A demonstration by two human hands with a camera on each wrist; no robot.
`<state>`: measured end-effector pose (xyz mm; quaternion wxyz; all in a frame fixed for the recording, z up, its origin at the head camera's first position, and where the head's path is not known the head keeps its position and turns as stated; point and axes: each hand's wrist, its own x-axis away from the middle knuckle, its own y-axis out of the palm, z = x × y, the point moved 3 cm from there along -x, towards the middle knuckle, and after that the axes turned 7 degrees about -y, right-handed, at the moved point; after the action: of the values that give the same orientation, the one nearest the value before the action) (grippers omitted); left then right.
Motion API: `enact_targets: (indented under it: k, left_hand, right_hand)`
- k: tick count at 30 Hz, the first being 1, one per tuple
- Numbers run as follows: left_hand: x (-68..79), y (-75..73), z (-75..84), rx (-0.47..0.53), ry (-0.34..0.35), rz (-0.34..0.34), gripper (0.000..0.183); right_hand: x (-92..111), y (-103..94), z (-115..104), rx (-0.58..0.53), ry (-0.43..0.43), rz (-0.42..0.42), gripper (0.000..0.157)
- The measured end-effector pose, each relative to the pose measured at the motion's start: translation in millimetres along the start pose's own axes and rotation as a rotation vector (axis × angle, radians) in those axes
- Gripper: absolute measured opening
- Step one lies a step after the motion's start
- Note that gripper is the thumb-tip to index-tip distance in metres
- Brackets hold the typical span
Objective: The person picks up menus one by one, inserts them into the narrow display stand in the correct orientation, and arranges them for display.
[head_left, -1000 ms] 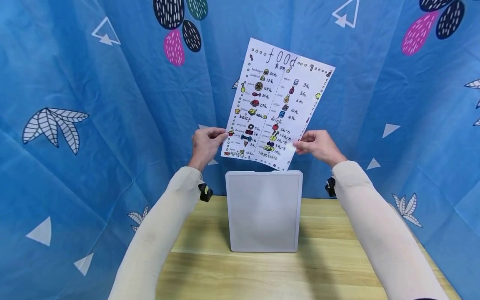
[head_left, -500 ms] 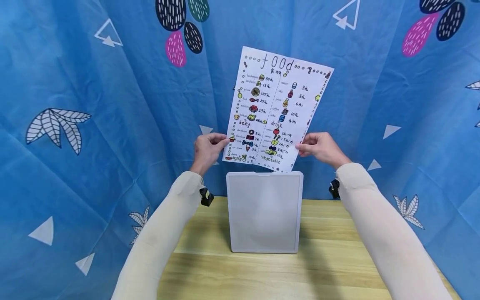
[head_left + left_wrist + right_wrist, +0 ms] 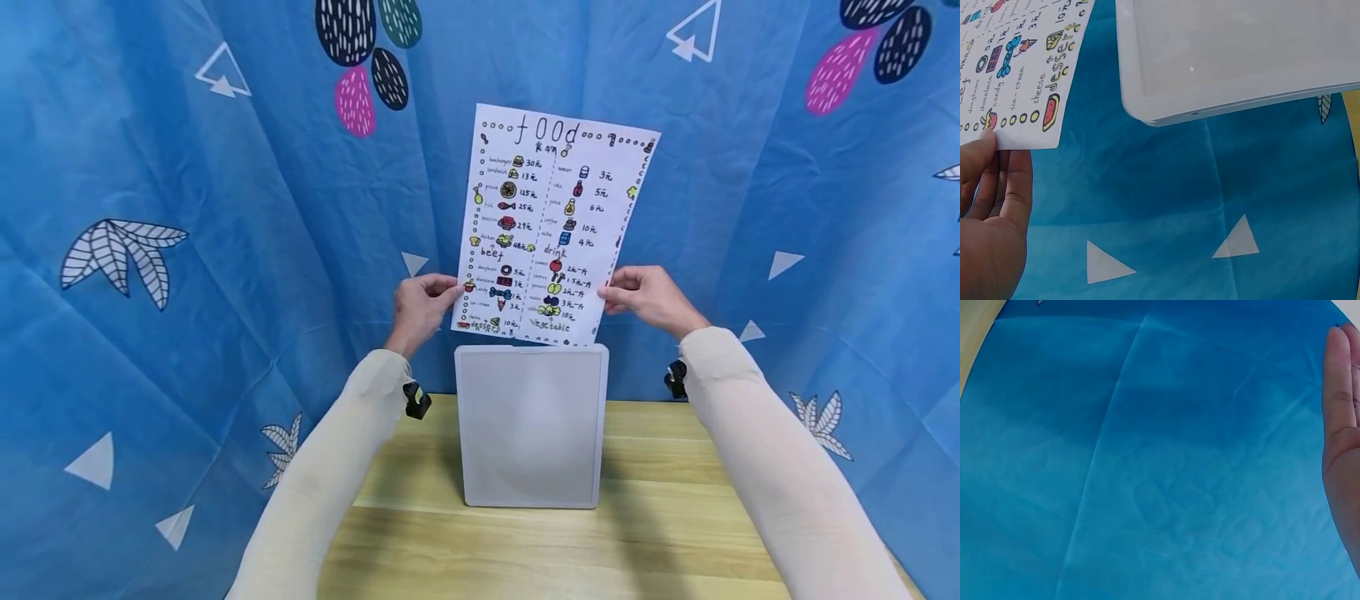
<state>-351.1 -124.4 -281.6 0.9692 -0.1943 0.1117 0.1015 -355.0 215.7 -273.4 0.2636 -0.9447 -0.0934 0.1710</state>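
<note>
A white paper food menu [image 3: 540, 242], hand-drawn with coloured pictures and prices, is held up in the head view, leaning slightly to the right. My left hand [image 3: 424, 310] pinches its lower left edge between thumb and fingers. On the opposite edge, my right hand [image 3: 651, 297] pinches the sheet low down. Just below the paper stands a flat panel [image 3: 531, 429] with a pale frame and grey face; the sheet's bottom edge hangs close to its top edge. In the left wrist view the thumb lies on the menu's [image 3: 1029, 75] printed side. The right wrist view shows only part of that hand [image 3: 1342, 437].
The panel stands on a light wooden table [image 3: 420, 542]. Behind and at both sides hangs a blue curtain [image 3: 262, 183] with leaf and triangle prints.
The menu's top has come down and the sheet has turned a little more upright. Both hands have shifted slightly down and right, still pinching the paper.
</note>
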Motion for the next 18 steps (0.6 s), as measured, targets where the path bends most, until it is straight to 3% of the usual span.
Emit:
enact_targets:
  k: [18]
  left_hand:
    - [7.3,8.9,-12.4,0.021,-0.042,-0.038,0.02]
  right_hand:
    - [4,-4.5,5,0.008,-0.008,0.014,0.035]
